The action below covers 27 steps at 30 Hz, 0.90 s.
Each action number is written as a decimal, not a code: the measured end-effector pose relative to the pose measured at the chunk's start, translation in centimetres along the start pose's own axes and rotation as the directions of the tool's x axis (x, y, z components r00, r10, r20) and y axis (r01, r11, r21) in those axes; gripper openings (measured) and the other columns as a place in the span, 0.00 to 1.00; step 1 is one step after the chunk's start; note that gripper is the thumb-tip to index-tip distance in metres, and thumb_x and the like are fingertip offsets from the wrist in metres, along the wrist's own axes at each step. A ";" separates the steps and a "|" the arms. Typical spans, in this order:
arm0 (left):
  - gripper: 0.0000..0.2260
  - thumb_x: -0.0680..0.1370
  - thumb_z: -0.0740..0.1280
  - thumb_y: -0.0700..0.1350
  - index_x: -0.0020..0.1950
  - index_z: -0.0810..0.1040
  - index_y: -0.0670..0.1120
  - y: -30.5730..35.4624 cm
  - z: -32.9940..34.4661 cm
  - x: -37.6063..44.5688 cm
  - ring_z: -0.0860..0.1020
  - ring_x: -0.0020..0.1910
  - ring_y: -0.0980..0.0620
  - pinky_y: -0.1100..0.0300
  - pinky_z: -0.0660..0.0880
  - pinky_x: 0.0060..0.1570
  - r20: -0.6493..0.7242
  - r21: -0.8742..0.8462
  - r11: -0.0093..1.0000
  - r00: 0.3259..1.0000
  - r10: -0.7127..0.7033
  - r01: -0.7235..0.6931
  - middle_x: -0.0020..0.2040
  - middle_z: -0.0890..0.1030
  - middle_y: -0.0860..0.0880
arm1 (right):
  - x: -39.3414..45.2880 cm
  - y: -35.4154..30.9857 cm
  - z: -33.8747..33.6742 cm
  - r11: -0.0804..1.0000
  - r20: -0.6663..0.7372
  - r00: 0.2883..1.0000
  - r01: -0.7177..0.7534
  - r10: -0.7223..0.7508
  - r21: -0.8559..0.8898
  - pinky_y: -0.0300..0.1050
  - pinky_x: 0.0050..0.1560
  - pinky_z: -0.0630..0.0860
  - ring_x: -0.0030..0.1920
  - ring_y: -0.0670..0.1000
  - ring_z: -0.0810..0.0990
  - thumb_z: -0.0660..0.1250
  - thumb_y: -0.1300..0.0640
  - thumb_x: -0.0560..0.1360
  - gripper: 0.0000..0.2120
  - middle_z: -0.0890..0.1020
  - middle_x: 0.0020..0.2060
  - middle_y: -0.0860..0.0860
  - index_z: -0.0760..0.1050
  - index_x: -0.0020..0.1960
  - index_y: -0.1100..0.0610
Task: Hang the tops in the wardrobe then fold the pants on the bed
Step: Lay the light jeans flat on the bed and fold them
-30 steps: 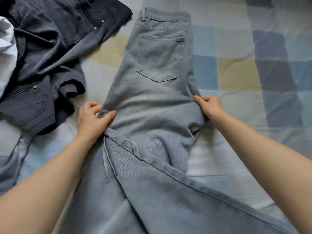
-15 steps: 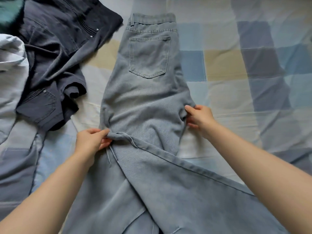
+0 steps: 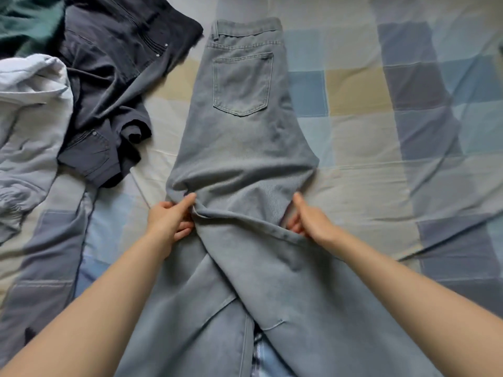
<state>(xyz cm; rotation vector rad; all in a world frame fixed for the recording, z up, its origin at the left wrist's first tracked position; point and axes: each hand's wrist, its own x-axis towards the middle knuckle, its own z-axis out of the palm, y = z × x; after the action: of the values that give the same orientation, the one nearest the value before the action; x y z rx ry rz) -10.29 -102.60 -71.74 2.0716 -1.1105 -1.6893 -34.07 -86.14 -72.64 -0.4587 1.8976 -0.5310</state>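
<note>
your light blue jeans [image 3: 239,148] lie lengthwise down the middle of the bed [image 3: 381,164], waistband at the far end, back pocket [image 3: 242,83] facing up, one leg crossed over the other near you. your left hand [image 3: 170,220] pinches the fabric at the jeans' left edge, thumb on top and fingers curled underneath. your right hand [image 3: 310,220] grips the right edge where the upper leg's hem runs across, fingers tucked under the denim. no container shows here; the bed's checked cover carries everything. to the left lie dark pants [image 3: 109,85], a pale garment [image 3: 30,126] just beside them, and a green cloth [image 3: 27,23] in the far corner.
</note>
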 end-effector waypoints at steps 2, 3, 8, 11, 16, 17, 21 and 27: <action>0.19 0.73 0.74 0.51 0.56 0.71 0.44 -1.2 0.1 -2.2 0.78 0.31 0.49 0.58 0.77 0.34 0.012 0.150 0.987 0.998 0.056 -0.058 0.46 0.79 0.44 | -3.6 3.2 0.9 0.881 0.037 0.991 0.128 -0.125 -0.455 0.49 0.51 0.73 0.49 0.59 0.80 0.43 0.30 0.76 0.36 0.83 0.46 0.60 0.76 0.40 0.57; 0.18 0.74 0.74 0.48 0.56 0.70 0.44 -1.9 0.1 -3.1 0.78 0.31 0.49 0.57 0.76 0.35 0.024 0.199 0.978 0.998 0.055 -0.058 0.47 0.78 0.44 | -5.1 4.6 0.9 0.798 0.047 0.984 0.166 -0.171 -0.580 0.49 0.49 0.73 0.50 0.58 0.80 0.45 0.29 0.75 0.34 0.83 0.46 0.58 0.75 0.41 0.56; 0.06 0.77 0.70 0.41 0.52 0.80 0.41 -6.3 -1.6 -8.9 0.75 0.37 0.51 0.59 0.72 0.39 0.171 0.406 0.896 0.978 0.120 -0.181 0.43 0.80 0.43 | -11.4 8.5 -2.0 0.472 -0.037 0.979 0.063 -0.199 -0.879 0.50 0.51 0.75 0.56 0.59 0.79 0.60 0.49 0.75 0.11 0.80 0.56 0.57 0.70 0.54 0.53; 0.05 0.77 0.69 0.39 0.51 0.83 0.42 -8.1 -2.7 -13.4 0.78 0.47 0.52 0.61 0.74 0.51 0.235 0.445 0.830 0.938 0.255 -0.337 0.48 0.84 0.44 | -15.8 8.6 -3.1 0.481 0.033 0.976 0.136 -0.217 -0.866 0.50 0.48 0.74 0.54 0.61 0.79 0.59 0.53 0.76 0.08 0.80 0.54 0.58 0.69 0.53 0.54; 0.19 0.74 0.69 0.61 0.53 0.82 0.47 -9.5 -3.2 -21.8 0.84 0.48 0.47 0.55 0.77 0.50 0.425 0.193 0.980 0.895 -0.135 0.056 0.52 0.84 0.50 | -26.0 6.2 2.0 0.546 0.375 0.840 0.540 -0.391 -0.640 0.51 0.42 0.69 0.50 0.62 0.77 0.61 0.54 0.77 0.04 0.80 0.48 0.58 0.66 0.47 0.52; 0.24 0.71 0.70 0.65 0.55 0.81 0.46 -9.8 -3.2 -23.1 0.84 0.45 0.45 0.52 0.79 0.49 0.452 0.194 0.970 0.864 -0.221 0.147 0.51 0.84 0.49 | -27.8 5.9 3.7 0.574 0.427 0.802 0.597 -0.417 -0.561 0.50 0.46 0.71 0.52 0.61 0.77 0.61 0.56 0.77 0.03 0.80 0.51 0.58 0.68 0.50 0.53; 0.14 0.73 0.74 0.41 0.57 0.81 0.39 -12.4 -4.1 -26.5 0.83 0.39 0.47 0.56 0.80 0.37 0.283 0.193 0.971 0.940 -0.189 0.138 0.42 0.85 0.47 | -33.2 6.4 9.7 0.648 0.553 0.690 0.692 -0.466 -0.318 0.51 0.62 0.71 0.64 0.58 0.73 0.62 0.60 0.76 0.23 0.75 0.65 0.56 0.65 0.71 0.54; 0.11 0.74 0.71 0.35 0.56 0.80 0.39 -14.7 -9.1 -24.5 0.82 0.46 0.45 0.52 0.79 0.44 0.210 0.109 0.980 0.960 -0.188 0.168 0.49 0.84 0.44 | -32.3 11.1 12.8 0.402 0.509 0.859 0.489 -0.065 -0.774 0.58 0.59 0.67 0.62 0.61 0.71 0.67 0.44 0.74 0.26 0.74 0.62 0.56 0.68 0.66 0.56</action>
<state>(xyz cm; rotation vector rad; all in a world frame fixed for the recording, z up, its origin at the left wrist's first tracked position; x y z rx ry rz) 2.90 -78.23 -60.21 2.1368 -1.1095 -2.0312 -11.22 -61.39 -58.65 -1.5112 1.5296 0.4470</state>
